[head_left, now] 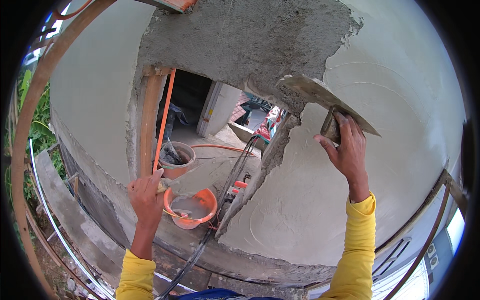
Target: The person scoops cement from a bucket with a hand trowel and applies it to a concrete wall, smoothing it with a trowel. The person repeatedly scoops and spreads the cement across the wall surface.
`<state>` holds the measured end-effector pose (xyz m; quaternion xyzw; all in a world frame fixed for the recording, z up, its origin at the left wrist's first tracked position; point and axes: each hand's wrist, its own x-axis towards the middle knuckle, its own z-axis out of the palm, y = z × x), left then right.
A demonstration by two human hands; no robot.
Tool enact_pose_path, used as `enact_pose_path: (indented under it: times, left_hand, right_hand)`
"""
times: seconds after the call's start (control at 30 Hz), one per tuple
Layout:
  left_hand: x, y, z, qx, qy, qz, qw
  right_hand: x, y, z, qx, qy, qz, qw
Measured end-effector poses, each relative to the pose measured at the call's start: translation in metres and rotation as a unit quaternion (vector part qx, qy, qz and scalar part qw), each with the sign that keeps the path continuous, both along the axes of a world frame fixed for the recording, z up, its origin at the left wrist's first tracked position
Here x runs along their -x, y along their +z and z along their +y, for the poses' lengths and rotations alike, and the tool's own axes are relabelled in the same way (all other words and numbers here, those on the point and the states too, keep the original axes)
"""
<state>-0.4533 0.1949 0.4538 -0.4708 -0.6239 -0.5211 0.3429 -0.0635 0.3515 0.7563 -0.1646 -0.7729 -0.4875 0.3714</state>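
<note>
My right hand (348, 150) is closed around the block handle of a plastering trowel (320, 94). The trowel's long flat blade lies against the wall, across the edge between smooth pale plaster (395, 125) and rougher dark grey render (240, 40). Lower down on the left, my left hand (146, 200) grips the short handle of a hand trowel (204, 176). Its blade points right and looks coated in grey mortar. Just below that blade is an orange bucket (200, 220) with wet grey mix inside.
A window opening with an orange-edged wooden frame (150, 120) cuts through the wall. Through it show another bucket (175, 170) and an orange hose (220, 147). Dark cables (200, 250) run down past the sill. Curved-looking scaffold poles (30, 120) and planks (65, 200) stand at left.
</note>
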Motion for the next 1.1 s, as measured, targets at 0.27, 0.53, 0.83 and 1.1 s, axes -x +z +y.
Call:
enact_pose_path:
  times: [0.27, 0.53, 0.83, 1.1]
  left_hand:
    - [0.048, -0.098, -0.013, 0.063, 0.027, -0.108, 0.992]
    - [0.074, -0.133, -0.037, 0.129, 0.08, -0.161, 0.975]
    - [0.085, -0.187, -0.07, 0.093, 0.152, -0.161, 0.971]
    - [0.086, -0.2, -0.099, 0.137, 0.145, -0.262, 0.944]
  right_hand:
    - [0.035, 0.038, 0.024, 0.122, -0.061, 0.006, 0.991]
    - [0.059, 0.17, 0.046, 0.317, -0.011, 0.097, 0.943]
    - [-0.003, 0.331, 0.035, 0.314, 0.087, 0.336, 0.884]
    - [-0.009, 0.205, 0.014, 0.346, 0.076, 0.219, 0.909]
